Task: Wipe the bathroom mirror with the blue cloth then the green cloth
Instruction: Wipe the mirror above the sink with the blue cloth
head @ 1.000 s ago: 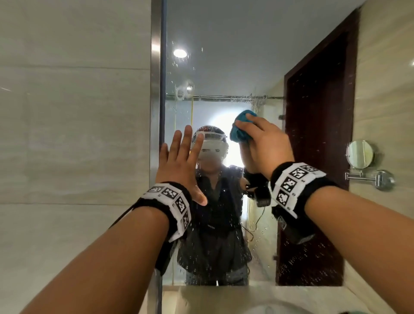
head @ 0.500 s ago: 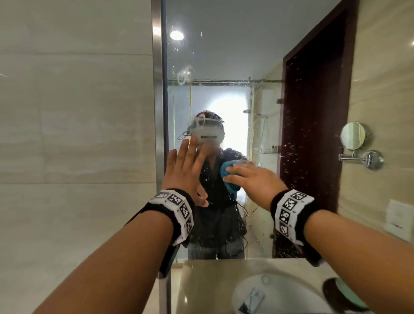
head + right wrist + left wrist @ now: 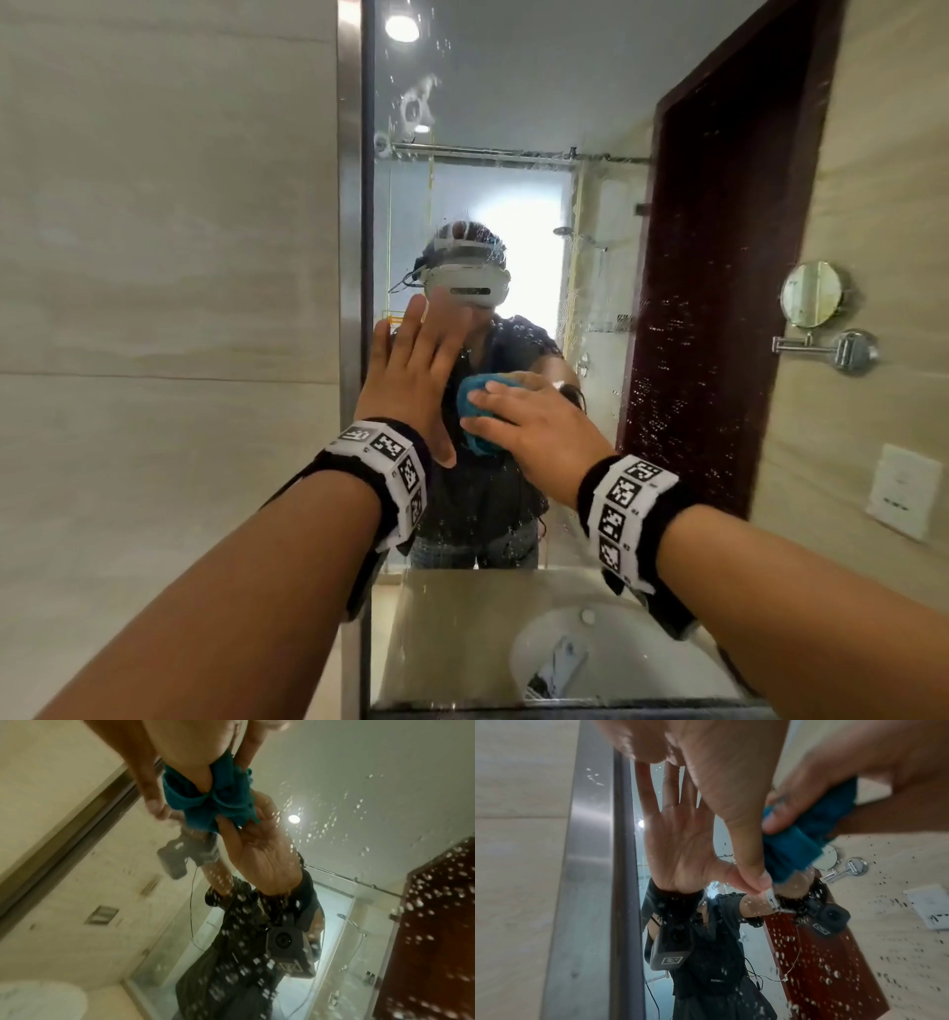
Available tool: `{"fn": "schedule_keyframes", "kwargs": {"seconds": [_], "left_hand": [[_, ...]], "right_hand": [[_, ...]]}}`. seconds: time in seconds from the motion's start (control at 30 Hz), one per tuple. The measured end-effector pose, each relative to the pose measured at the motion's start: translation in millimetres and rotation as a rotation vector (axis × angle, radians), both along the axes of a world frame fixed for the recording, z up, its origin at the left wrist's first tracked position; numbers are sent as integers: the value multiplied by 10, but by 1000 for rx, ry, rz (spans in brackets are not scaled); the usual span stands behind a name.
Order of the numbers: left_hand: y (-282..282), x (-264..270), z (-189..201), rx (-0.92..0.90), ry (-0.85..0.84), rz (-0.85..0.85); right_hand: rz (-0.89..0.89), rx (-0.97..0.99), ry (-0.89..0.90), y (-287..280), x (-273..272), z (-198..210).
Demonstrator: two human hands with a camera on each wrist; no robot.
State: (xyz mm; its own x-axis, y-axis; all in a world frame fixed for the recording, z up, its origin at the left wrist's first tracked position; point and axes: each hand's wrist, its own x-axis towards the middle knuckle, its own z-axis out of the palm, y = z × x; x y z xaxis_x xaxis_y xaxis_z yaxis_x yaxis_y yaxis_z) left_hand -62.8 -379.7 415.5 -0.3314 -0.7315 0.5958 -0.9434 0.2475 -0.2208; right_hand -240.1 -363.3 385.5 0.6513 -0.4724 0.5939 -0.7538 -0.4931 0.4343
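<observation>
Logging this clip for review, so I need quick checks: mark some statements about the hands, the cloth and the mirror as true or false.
1. The right hand presses a bunched blue cloth against the mirror. True.
2. The left hand holds a green cloth. False: it holds nothing and lies flat, fingers straight, on the glass.
3. Water droplets still speckle the mirror. True.
4. The left hand rests on the mirror's right half, by the reflected door. False: it sits near the metal frame on the left edge.
5. The cloth is spread out flat. False: it is crumpled in the grip.
</observation>
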Motion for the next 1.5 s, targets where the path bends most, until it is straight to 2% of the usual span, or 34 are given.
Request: {"fn": "schedule_keyframes", "kwargs": {"seconds": [0.07,0.17,0.27,0.3,0.37,0.4,0.47,0.57,0.67,0.7,0.73,0.8,0.83,0.9,0.97,1.0,1.13,1.17,1.23,1.3,1.37,1.4,1.43,1.5], "left_hand": [[8,4,-4,-1,2,-6],[14,11,-12,7,8,-5],[-3,11,-22,14,32,-18],[-2,11,-24,13,38,-19],[4,12,-25,9,38,-17],[9,13,-27,9,37,-15],[12,16,-23,6,31,-11],[31,-4,-21,-4,35,-9],[51,-25,-9,2,20,24],[56,-32,-6,10,17,30],[61,-39,-6,16,13,33],[59,-42,-14,19,14,37],[50,-41,-19,18,18,38],[40,-43,-23,18,19,44],[34,-52,-24,17,11,57],[33,-55,-21,17,10,62],[57,-69,-22,25,15,66],[65,-74,-23,25,16,69],[79,-84,-23,32,16,76],[84,-81,-13,39,20,75],[85,-73,-6,49,23,74],[82,-70,-4,53,24,76],[82,-70,-3,56,23,79],[83,-79,-2,61,16,88]], "right_hand": [[42,58,82,-8,-46,-73],[30,-56,82,52,-45,234],[-3,-180,-251,106,34,623],[6,-212,-322,119,62,688],[7,-231,-349,107,110,666],[-1,-216,-317,91,115,590],[18,-159,-146,66,96,296],[56,31,86,-11,-57,-185],[260,133,65,-5,-254,-174],[302,127,27,8,-328,-66],[213,10,-38,72,-370,81],[-12,-171,-347,132,-518,378],[-48,-187,-543,177,-583,532],[-33,-217,-749,215,-664,701],[-104,-215,-673,217,-638,669],[-118,-189,-576,205,-622,564],[-5,-1,40,202,-575,-219],[20,43,142,147,-611,-380],[72,151,174,114,-659,-448],[161,120,22,52,-725,-311],[2,-58,-124,141,-722,21],[-58,-110,-276,178,-718,209],[-59,-109,-441,228,-691,394],[-29,-153,-583,259,-581,671]]}}
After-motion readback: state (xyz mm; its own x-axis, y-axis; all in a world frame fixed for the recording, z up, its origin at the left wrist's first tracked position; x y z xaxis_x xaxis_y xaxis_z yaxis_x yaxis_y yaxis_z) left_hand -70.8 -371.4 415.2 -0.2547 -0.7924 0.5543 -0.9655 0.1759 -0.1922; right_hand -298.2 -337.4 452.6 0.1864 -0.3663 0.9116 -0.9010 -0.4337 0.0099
